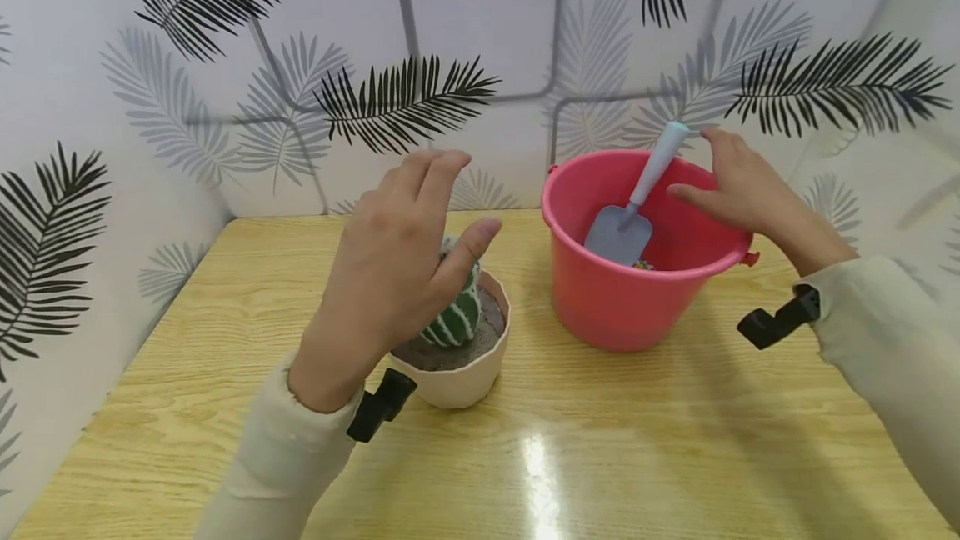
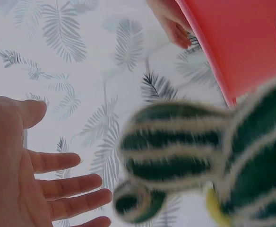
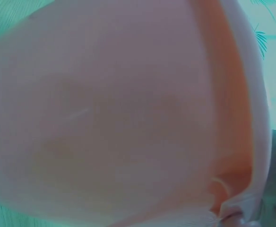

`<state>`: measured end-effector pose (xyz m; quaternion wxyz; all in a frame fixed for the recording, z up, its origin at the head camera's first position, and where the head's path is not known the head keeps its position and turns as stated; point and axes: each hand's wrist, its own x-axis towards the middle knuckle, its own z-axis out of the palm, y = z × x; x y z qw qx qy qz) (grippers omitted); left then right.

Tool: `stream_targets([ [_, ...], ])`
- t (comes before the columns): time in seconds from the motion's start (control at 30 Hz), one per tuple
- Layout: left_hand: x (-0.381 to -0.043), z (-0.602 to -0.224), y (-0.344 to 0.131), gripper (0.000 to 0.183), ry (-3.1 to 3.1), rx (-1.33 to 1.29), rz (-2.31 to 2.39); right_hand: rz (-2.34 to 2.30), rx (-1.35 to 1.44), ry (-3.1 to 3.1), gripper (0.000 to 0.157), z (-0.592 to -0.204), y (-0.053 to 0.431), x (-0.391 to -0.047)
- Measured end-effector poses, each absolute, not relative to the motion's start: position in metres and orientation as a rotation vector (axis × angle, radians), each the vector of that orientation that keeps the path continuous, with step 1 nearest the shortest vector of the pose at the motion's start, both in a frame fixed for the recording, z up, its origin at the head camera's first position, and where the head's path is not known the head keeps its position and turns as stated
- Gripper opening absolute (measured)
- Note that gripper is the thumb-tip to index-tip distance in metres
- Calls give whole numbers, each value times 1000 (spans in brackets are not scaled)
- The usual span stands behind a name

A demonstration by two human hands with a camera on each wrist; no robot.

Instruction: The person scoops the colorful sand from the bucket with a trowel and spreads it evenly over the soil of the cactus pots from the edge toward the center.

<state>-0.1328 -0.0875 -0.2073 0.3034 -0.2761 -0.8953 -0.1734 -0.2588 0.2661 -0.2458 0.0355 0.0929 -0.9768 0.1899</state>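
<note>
A green cactus with white fuzzy ribs point(image 1: 456, 317) stands in a cream pot point(image 1: 459, 383) of grey soil. Over the pot's left side, my left hand point(image 1: 390, 244) is raised with its fingers apart and partly covers the cactus. The left wrist view shows the left palm point(image 2: 15, 165) beside the cactus point(image 2: 176, 142), holding nothing. A pink bucket point(image 1: 622, 307) stands to the right of the pot, with a small trowel point(image 1: 618, 233) leaning inside, handle up. My right hand point(image 1: 750, 186) hovers at the bucket's right rim, thumb and finger spread near the trowel handle. The bucket wall point(image 3: 119, 113) fills the right wrist view.
Small multicoloured bits point(image 1: 642, 265) show at the bottom of the bucket, below the trowel blade. The wooden table point(image 1: 600, 440) ends at a leaf-patterned wall covering point(image 1: 480, 15) close behind the bucket. A black camera mount point(image 1: 382, 405) sits on the left wrist.
</note>
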Motion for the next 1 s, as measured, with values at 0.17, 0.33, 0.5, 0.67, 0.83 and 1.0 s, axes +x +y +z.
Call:
stream_targets([
  [0.17, -127, -208, -72, 50, -2347, -787, -497, 647, 299, -3008, 86, -242, 268, -261],
  [0.33, -121, -213, -57, 50, -2340, -826, -558, 682, 316, -3028, 85, -240, 271, -264],
  [0.5, -120, -217, -44, 49, -2330, -867, -618, 720, 325, -3029, 82, -237, 272, -267],
  [0.67, -122, -223, -29, 47, -2359, -847, -683, 766, 311, -3029, 80, -235, 274, -273],
  [0.83, -120, -232, -14, 46, -2418, -796, -810, 841, 273, -3049, 84, -233, 274, -279],
  [1.0, -122, -244, -1, 43, -2448, -758, -991, 889, 264, -3063, 85, -233, 273, -282],
])
